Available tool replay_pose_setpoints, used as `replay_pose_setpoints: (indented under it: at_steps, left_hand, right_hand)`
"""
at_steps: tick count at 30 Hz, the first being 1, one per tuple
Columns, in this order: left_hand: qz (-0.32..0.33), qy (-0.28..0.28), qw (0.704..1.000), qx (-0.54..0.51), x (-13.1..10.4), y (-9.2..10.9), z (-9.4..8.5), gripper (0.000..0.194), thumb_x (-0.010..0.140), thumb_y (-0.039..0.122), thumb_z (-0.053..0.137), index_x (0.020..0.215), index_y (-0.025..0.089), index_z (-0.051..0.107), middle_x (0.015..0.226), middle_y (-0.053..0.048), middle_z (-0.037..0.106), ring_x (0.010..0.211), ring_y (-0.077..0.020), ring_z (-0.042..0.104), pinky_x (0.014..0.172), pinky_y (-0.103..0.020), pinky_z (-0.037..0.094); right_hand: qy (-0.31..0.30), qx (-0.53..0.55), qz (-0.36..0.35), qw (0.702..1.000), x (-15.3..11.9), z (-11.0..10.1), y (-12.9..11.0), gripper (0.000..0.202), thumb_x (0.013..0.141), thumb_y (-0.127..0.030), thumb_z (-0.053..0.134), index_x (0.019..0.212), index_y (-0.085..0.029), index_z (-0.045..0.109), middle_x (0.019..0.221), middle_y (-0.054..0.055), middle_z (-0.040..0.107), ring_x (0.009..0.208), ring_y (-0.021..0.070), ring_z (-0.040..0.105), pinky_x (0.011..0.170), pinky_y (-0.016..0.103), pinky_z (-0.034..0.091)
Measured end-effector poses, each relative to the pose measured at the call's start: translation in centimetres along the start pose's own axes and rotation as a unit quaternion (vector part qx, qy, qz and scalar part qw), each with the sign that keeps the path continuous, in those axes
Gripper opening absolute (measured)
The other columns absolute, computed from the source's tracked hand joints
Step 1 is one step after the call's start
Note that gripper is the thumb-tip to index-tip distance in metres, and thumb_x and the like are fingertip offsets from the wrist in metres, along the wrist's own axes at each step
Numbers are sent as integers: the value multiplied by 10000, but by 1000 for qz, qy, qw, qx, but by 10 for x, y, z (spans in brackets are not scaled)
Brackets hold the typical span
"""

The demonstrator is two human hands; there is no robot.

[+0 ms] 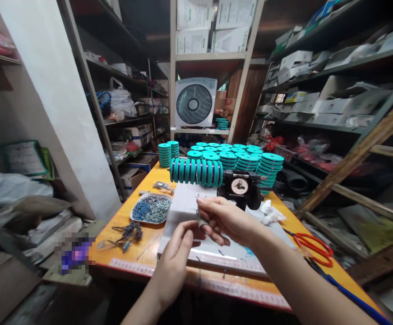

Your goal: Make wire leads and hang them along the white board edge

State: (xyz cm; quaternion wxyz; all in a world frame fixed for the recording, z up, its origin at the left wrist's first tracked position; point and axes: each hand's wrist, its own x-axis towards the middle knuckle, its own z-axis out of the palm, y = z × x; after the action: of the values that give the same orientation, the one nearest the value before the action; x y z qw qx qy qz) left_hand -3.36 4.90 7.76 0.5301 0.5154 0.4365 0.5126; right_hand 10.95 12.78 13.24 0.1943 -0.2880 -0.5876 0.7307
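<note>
You sit at an orange table [138, 253]. At twelve o'clock, stacks of teal spools [247, 163] stand behind a row of spools [196, 172] on a black winder [241, 188]. At ten o'clock lies a tray [151, 210]; at three o'clock, red scissors [313, 249]. Over the white board [186, 203], your right hand [225, 220] and left hand [178, 255] meet, fingertips pinching a small grey piece [203, 222] between them.

Teal spools above an orange table

Beyond the grip, teal spools [196, 171] with purple gaps are showing beside a black winder [241, 187]; left of it, a tray of blue-grey bits [151, 209] is lying; right, red-orange scissors [313, 248] are resting on the orange table [131, 262].
</note>
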Motion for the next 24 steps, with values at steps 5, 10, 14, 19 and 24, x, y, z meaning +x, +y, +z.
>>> replay_pose_setpoints:
  at_steps: [5, 10, 14, 19, 24]
  left_hand:
    - [70, -38, 996, 37, 25, 11, -1, 328, 880, 435, 420, 768, 138, 501, 597, -4, 477, 582, -93, 453, 635, -222, 395]
    - [58, -39, 996, -46, 22, -1, 7, 294, 875, 405, 450, 757, 137, 468, 530, 5, 487, 490, -84, 462, 529, -207, 373]
    - [28, 1, 989, -144, 12, -12, 16, 278, 887, 383, 432, 742, 146, 437, 495, 26, 471, 461, -80, 484, 509, -195, 395]
    - [-6, 7, 980, -198, -10, -27, 16, 271, 868, 357, 481, 718, 131, 484, 474, 10, 499, 509, -140, 585, 567, -235, 439]
    - [-36, 3, 985, -171, -29, -48, 9, 314, 873, 406, 453, 729, 129, 490, 514, -33, 570, 572, -182, 626, 602, -261, 448]
  right_hand:
    - [-12, -13, 9, 1000, 0, -2, 0, 516, 813, -594, 439, 779, -106, 276, 559, -17, 488, 355, 58, 425, 298, 123, 277]
    - [34, 143, 8, 989, 4, 6, 10, 431, 828, -488, 435, 760, -116, 229, 524, -18, 452, 294, 71, 359, 269, 138, 184]
    - [92, 201, -7, 975, 13, 15, 17, 389, 860, -461, 340, 751, -123, 181, 506, -46, 390, 273, 54, 304, 266, 146, 129]
    - [130, 230, -23, 964, 16, 14, 15, 361, 872, -424, 336, 748, -121, 184, 509, -50, 361, 284, 20, 268, 289, 134, 97]
    - [123, 226, -18, 966, 16, 10, 16, 361, 867, -429, 374, 762, -120, 219, 518, -45, 382, 295, 19, 273, 291, 133, 98]
